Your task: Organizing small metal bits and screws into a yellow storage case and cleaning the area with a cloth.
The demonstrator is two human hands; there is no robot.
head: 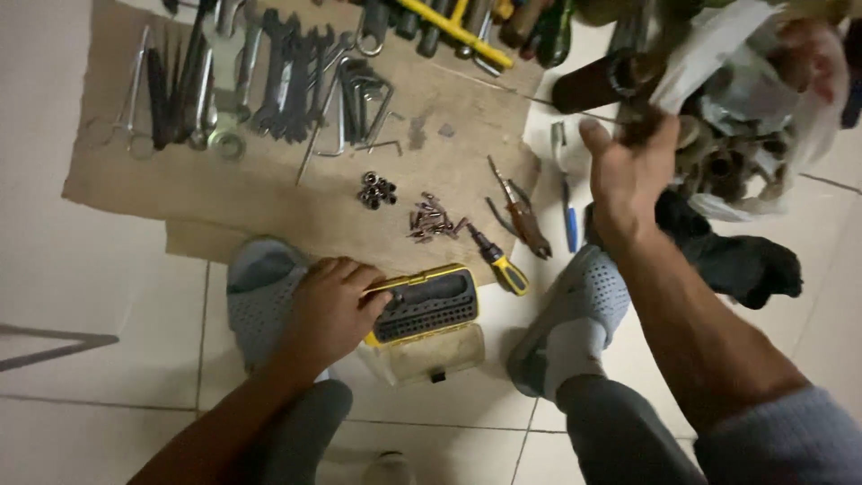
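The left hand (330, 310) rests on the left end of an open yellow bit case (425, 307), fingers curled over its edge in a loose grip, the case lying on the tiled floor (117, 296) between two grey slippers (260, 292) at the near edge of a cardboard sheet (269, 193). The right hand (628, 175) reaches far right with fingers spread apart, touching a white plastic bag (718, 54) of parts, though what it clasps there, if anything, I cannot tell. On the cardboard lie loose bits (433, 220), small sockets (377, 189), a yellow-handled screwdriver (498, 262), pliers (521, 216) and a row of wrenches (287, 81).
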